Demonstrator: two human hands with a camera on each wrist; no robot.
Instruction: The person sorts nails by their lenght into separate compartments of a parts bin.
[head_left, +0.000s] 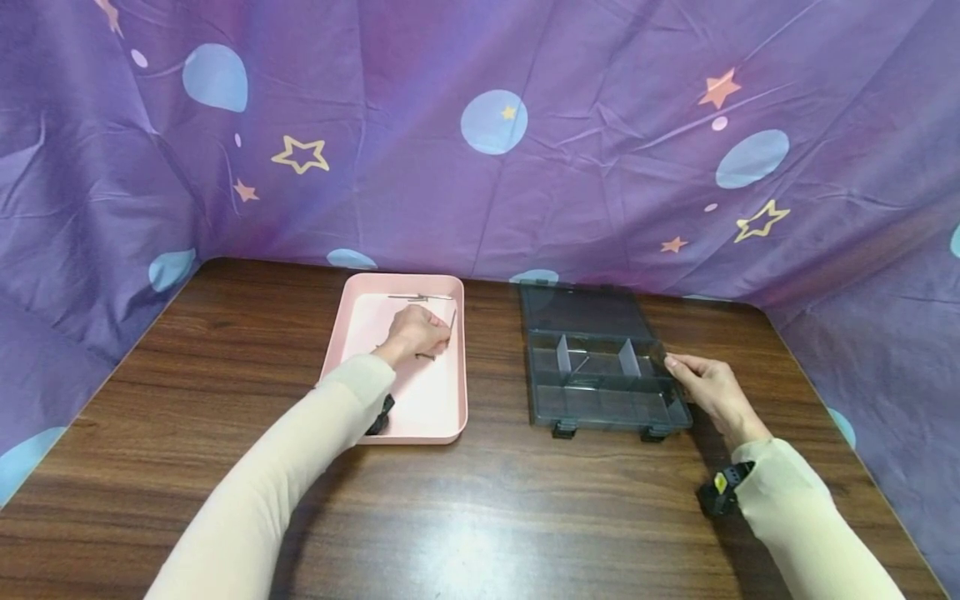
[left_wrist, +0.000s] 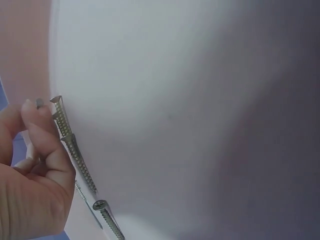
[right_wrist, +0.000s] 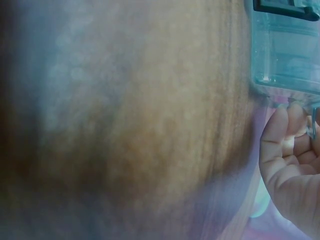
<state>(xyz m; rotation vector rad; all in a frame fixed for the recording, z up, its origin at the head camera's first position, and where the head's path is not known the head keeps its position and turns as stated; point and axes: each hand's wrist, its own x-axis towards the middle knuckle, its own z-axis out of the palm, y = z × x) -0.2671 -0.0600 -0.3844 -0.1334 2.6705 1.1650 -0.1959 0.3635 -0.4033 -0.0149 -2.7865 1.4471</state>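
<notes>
My left hand (head_left: 417,332) is inside the pink tray (head_left: 459,400), thumb and fingertips pinching a thin metal screw (head_left: 452,321). Only its small grey end shows between the fingertips in the left wrist view. Close to that hand lie several threaded screws (left_wrist: 80,162), one with a cross-slotted head (left_wrist: 100,205). A dark see-through compartment box (head_left: 600,406) stands to the right with its lid (head_left: 585,310) folded back. At the box's right side, my right hand (head_left: 712,392) grips the wall with thumb and fingers. Part of that grip is cut off in the right wrist view.
Upright dividers (head_left: 628,358) split the box's back row, and a thin silver piece (head_left: 581,364) leans in one compartment. Two black latches (head_left: 564,429) face the front edge. All stands on a brown wooden table (head_left: 525,517), with a purple patterned cloth (head_left: 420,200) behind.
</notes>
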